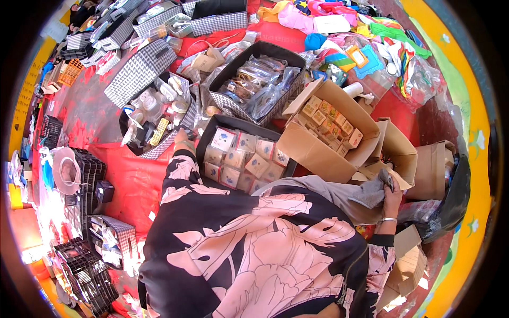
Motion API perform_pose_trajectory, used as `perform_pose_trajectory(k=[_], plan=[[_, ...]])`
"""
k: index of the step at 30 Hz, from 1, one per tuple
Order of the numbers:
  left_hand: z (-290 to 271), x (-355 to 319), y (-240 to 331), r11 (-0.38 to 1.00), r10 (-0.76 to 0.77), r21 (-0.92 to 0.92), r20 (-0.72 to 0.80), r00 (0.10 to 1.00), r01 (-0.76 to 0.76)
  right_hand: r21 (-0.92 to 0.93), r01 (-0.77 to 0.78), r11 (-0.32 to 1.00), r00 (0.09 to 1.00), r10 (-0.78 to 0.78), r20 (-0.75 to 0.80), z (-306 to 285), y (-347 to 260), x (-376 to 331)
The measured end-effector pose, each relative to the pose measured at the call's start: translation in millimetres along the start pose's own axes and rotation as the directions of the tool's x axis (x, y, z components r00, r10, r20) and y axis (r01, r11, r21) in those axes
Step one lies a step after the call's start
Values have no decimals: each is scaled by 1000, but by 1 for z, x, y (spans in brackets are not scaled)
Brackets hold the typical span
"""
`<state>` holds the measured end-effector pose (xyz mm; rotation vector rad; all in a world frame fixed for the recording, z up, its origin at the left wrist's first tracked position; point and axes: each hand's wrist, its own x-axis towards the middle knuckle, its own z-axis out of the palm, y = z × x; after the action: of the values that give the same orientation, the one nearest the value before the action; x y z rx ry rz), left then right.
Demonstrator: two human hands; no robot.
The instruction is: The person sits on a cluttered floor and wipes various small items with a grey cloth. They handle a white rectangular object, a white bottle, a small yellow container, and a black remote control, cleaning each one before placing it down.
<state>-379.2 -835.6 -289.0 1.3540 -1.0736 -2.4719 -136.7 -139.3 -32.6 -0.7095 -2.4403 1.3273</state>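
At the near right corner of a houndstooth storage box, my left hand is closed on the rim, its fingers partly hidden. That box holds clear plastic containers, a yellow item and other small goods. On the right, my right hand grips a bunched grey cloth, next to an open cardboard box. Between my hands lies a black bin of flat packets in clear bags. Beyond it stands a larger houndstooth box filled with bagged items.
A tilted cardboard box holds several small patterned boxes. Black plastic crates stand on the left beside a round translucent lid. Colourful fabrics and bags pile up at the far right. Red sheeting covers the floor.
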Motion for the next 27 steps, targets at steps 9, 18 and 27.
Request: perform_pose_trajectory(k=[9,18,27], plan=[[1,53,78,937,286,-212,3,958,-278,-71,-4,997,1000,5,20,2,-8,-2],[91,66,-16,991,125,-55,27,992,-123,365,-95,926,976,159,-148,-3,-14,0],[267,-356,-142,749,-278,210,960,-10,-628,796,32,604,983,125,-134,-3,-91,-45]])
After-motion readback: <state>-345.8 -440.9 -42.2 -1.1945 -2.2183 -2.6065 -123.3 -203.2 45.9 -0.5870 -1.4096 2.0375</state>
